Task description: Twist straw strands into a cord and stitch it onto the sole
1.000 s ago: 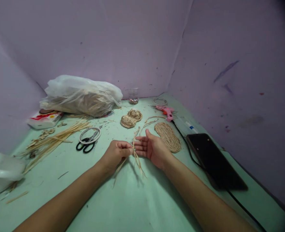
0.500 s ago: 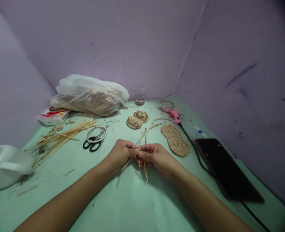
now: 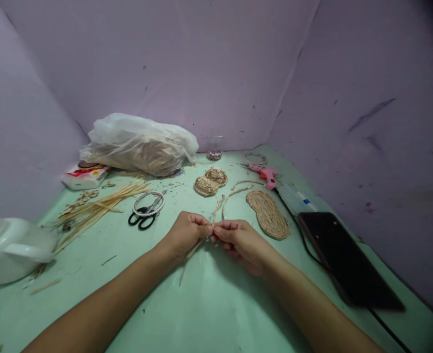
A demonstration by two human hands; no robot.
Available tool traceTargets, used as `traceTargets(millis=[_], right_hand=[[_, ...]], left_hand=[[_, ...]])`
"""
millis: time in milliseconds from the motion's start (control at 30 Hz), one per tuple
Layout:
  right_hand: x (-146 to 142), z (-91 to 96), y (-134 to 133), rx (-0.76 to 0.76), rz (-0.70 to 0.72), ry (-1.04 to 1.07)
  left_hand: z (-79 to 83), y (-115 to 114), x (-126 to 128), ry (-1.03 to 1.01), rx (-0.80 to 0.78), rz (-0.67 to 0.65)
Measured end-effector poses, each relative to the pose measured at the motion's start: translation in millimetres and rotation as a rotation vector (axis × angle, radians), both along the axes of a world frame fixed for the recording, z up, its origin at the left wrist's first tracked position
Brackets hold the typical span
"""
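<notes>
My left hand [image 3: 187, 234] and my right hand [image 3: 241, 240] meet at the middle of the table, thumbs and fingers pinched on a thin braid of straw [image 3: 217, 211]. The braid's plaited end runs away from me past the fingertips. A loose straw strand [image 3: 187, 261] hangs down toward me beneath my left hand. Just beyond lies a small coiled straw piece [image 3: 209, 182] of two rounded lobes. Right of my right hand rests a larger coiled straw sole shape [image 3: 267, 214]. The strands inside my right fingers are mostly hidden.
Black scissors [image 3: 145, 215] with a pale ring [image 3: 149, 204] and straw strips [image 3: 104, 206] lie left. A plastic bag [image 3: 141, 144] is behind. A pink glue gun [image 3: 264, 175] with black cable and a dark tablet [image 3: 348, 260] are right; a white pot [image 3: 18, 250] stands far left.
The strand ends that hung below my right hand no longer show there. Both hands stay pinched together on the braid. The whole view has shifted slightly.
</notes>
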State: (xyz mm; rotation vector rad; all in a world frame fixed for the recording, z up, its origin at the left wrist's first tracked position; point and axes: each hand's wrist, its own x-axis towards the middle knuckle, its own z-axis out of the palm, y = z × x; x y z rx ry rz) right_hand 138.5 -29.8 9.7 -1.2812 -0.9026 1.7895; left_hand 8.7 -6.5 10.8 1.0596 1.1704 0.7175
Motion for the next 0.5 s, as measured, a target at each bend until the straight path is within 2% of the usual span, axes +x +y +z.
traceTargets(millis=[167,300,433,500], right_hand=[[0,-12.0,3,0.173,-0.062,-0.266],[-3,-19.0,5,0.201,-0.146,-0.298],[-5,-22.3,6,0.215,-0.203,-0.32],[-6,-22.9,6,0.216,-0.229,-0.332]], left_hand=[[0.9,0,1,0.086,0.02,0.012],[-2.8,2,-2,0.208,0.076,0.047],[-8.2,6,-5,0.261,0.224,-0.006],[-9.0,5,-5,0.353,0.337,-0.021]])
